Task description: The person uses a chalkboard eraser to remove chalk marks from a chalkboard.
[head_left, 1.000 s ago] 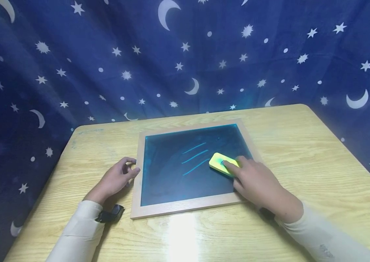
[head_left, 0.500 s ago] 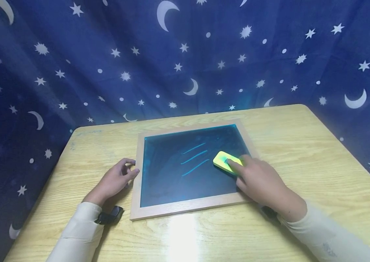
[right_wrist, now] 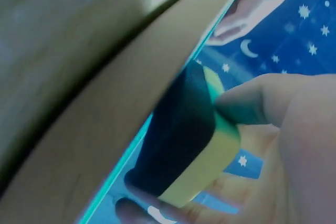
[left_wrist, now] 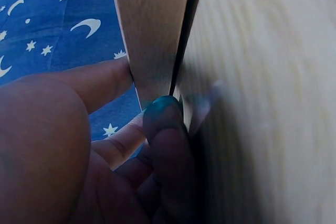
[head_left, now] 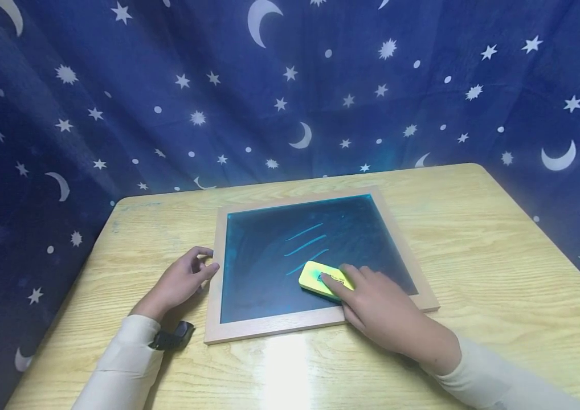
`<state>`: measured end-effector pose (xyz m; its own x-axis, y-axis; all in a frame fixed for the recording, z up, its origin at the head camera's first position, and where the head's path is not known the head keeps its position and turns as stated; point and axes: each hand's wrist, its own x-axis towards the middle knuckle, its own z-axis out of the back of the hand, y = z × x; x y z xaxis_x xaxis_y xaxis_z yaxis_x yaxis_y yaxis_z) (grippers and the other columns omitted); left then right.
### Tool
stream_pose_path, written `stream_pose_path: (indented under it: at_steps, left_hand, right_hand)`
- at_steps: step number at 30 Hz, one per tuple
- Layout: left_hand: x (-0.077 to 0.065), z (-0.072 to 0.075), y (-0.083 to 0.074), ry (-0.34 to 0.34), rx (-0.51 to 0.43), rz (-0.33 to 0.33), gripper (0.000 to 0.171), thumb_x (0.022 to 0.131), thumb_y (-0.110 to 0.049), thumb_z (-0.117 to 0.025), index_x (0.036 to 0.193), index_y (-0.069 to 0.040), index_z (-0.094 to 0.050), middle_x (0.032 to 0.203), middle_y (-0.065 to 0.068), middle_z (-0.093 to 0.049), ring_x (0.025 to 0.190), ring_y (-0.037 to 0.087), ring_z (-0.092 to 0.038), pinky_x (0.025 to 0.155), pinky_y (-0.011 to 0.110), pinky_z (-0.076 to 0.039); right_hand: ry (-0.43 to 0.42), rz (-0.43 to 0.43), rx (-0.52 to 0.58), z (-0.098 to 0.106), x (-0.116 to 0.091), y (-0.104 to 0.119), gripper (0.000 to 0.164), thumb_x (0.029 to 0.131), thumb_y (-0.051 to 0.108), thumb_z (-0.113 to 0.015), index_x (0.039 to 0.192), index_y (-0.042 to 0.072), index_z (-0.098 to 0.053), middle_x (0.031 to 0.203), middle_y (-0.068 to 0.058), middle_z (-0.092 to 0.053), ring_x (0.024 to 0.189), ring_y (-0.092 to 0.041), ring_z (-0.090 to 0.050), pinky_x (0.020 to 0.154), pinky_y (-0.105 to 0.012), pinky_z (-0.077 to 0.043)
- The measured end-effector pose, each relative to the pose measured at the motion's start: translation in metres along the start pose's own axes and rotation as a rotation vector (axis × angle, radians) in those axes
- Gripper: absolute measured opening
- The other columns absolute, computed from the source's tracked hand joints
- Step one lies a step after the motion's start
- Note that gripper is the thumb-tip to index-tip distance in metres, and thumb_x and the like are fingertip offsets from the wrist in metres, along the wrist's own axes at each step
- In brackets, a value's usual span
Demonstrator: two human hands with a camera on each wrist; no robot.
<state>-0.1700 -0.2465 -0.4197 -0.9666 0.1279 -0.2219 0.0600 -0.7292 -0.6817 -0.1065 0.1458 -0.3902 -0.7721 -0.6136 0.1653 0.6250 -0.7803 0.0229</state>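
A wood-framed chalkboard (head_left: 249, 290) lies flat on the table, with three blue-green strokes (head_left: 304, 245) on its dark face. My right hand (head_left: 379, 304) grips a yellow chalkboard eraser (head_left: 313, 277), its index finger laid along the top. Down on the lower middle of the board, the eraser has a corner against the lowest stroke. In the right wrist view, thumb and fingers hold the sides of its yellow body, and the dark pad (right_wrist: 176, 129) faces the board. My left hand (head_left: 182, 280) holds the frame's left edge, thumb on it; the left wrist view shows a blue-green fingertip (left_wrist: 163, 109) there.
The board sits near the middle of a light wooden table (head_left: 485, 250) with rounded far corners. Blue-green smudges (head_left: 138, 206) mark its far left. A dark blue curtain (head_left: 239, 91) with moons and stars hangs behind and beside it. A black wrist strap (head_left: 172, 337) shows below my left hand.
My right hand first slid slightly right with the eraser, then moved left and nearer to me, reaching the lowest stroke. The left hand and the board have stayed in place.
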Motion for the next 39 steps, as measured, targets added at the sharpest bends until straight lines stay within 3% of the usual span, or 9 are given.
stream_pose_path:
  at_steps: [7,17,24,30,39]
  left_hand:
    - [0.0,0.0,0.0,-0.002,0.005,0.001,0.061,0.102,-0.046,-0.055,0.144,-0.004,-0.042,0.097,0.009,-0.058,0.07,0.017,-0.056,0.065,0.033,-0.046]
    - [0.0,0.0,0.0,-0.004,0.009,0.0,0.06,0.102,-0.044,-0.055,0.143,-0.003,-0.043,0.097,0.009,-0.058,0.07,0.017,-0.057,0.065,0.033,-0.047]
    - [0.0,0.0,0.0,-0.006,0.011,-0.004,0.06,0.102,-0.045,-0.055,0.143,-0.003,-0.043,0.097,0.01,-0.059,0.071,0.017,-0.057,0.066,0.033,-0.047]
    - [0.0,0.0,-0.001,-0.006,0.014,-0.003,0.06,0.102,-0.044,-0.055,0.143,-0.003,-0.043,0.098,0.01,-0.06,0.072,0.017,-0.057,0.066,0.033,-0.047]
    - [0.0,0.001,-0.001,-0.003,0.011,0.008,0.061,0.102,-0.045,-0.055,0.144,-0.004,-0.042,0.098,0.01,-0.059,0.072,0.017,-0.058,0.066,0.033,-0.047]
  right_hand:
    - [0.023,0.057,0.021,-0.002,-0.001,0.013,0.051,0.097,0.021,-0.055,0.147,0.028,-0.05,0.131,-0.008,-0.056,0.096,-0.023,-0.057,0.077,-0.04,-0.049]
    - [-0.035,0.086,0.026,-0.004,-0.002,0.011,0.048,0.096,0.02,-0.059,0.142,0.033,-0.056,0.129,-0.006,-0.059,0.097,-0.022,-0.06,0.076,-0.038,-0.049]
    - [-0.027,0.023,0.005,-0.003,0.0,-0.001,0.05,0.093,0.018,-0.059,0.141,0.032,-0.057,0.127,-0.009,-0.06,0.098,-0.026,-0.062,0.077,-0.041,-0.05]
    - [-0.026,-0.041,0.005,-0.001,0.003,-0.018,0.057,0.089,0.012,-0.057,0.143,0.028,-0.055,0.121,-0.013,-0.06,0.088,-0.028,-0.06,0.071,-0.042,-0.05]
    - [-0.053,-0.12,0.011,0.0,0.007,-0.042,0.052,0.088,0.009,-0.06,0.139,0.022,-0.06,0.118,-0.021,-0.062,0.086,-0.033,-0.063,0.072,-0.046,-0.053]
